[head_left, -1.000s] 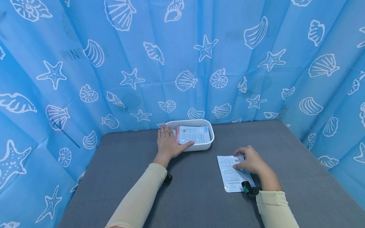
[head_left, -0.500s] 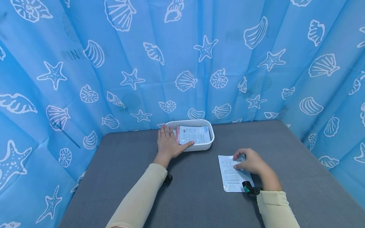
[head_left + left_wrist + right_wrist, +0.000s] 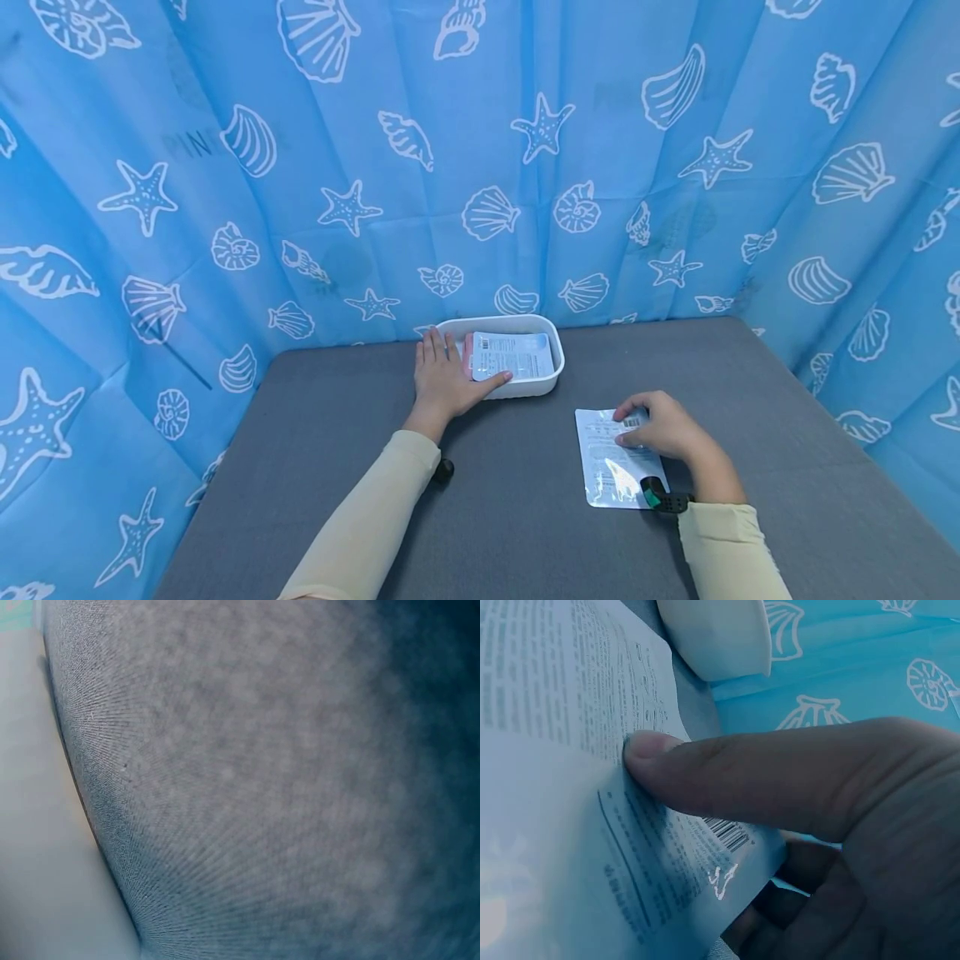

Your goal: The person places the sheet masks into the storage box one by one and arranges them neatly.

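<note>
My left hand (image 3: 442, 379) rests at the left end of a white plastic basket (image 3: 557, 354), fingers straight on its left end and thumb along the front rim. Inside the basket lies a pale blue-white facial mask packet (image 3: 510, 354) with a pink one (image 3: 467, 352) partly under it. To the right, my right hand (image 3: 663, 425) pinches the far right part of another printed facial mask packet (image 3: 600, 450). The right wrist view shows the thumb (image 3: 735, 776) on the printed face of this packet (image 3: 555, 772), near a barcode, with other fingers behind its edge.
Grey cloth (image 3: 510, 500) covers the table. A blue curtain (image 3: 480, 167) with white shell and starfish prints hangs right behind and at both sides. The basket's wall (image 3: 60, 810) fills the left edge of the left wrist view.
The packet under my right hand has shifted slightly right, and a bright glare now shows on its near part. My left hand and the basket have stayed put.
</note>
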Demonstrator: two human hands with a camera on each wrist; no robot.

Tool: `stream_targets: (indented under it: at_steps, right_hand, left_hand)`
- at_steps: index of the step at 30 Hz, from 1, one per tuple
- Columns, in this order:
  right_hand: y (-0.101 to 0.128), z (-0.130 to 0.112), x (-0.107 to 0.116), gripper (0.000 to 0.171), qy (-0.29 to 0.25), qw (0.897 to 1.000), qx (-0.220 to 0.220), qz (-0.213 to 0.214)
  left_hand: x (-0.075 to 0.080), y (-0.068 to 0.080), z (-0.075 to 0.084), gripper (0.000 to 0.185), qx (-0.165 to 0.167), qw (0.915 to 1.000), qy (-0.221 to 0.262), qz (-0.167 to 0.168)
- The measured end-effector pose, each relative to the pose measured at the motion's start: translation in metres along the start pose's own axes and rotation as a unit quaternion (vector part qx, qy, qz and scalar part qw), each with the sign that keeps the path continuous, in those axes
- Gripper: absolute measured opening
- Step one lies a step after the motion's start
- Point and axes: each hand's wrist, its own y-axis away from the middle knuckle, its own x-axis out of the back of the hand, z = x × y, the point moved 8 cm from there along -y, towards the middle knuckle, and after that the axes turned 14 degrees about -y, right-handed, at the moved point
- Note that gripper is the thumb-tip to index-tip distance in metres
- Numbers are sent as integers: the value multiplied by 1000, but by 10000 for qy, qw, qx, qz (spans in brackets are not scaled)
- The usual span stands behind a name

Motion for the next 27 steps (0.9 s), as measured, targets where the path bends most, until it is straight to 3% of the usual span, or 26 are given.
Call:
stream_targets:
  at_steps: [17, 27]
  right_hand:
    - [5, -10, 7, 21, -324, 9991, 274, -28]
    - [10, -36, 11, 21, -632, 9938, 918, 59]
  left_hand:
    - [-2, -1, 0, 142, 29, 10000, 40, -41]
    - [0, 1, 0, 143, 50, 10000, 31, 69]
